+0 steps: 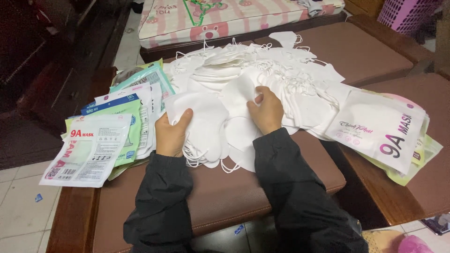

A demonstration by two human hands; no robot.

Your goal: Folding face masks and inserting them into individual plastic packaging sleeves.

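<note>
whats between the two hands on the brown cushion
White face masks from the big pile fill the gap in the head view. The left hand grips a stack of them; the right hand rests on more. No bare cushion shows there.

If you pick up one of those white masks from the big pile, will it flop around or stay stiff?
Probably floppy: the white masks look like thin cloth, and the left hand holds a stack that bends at its edges. Likely very light too. The thin ear loops look tangled, so one mask may drag others along.
</note>
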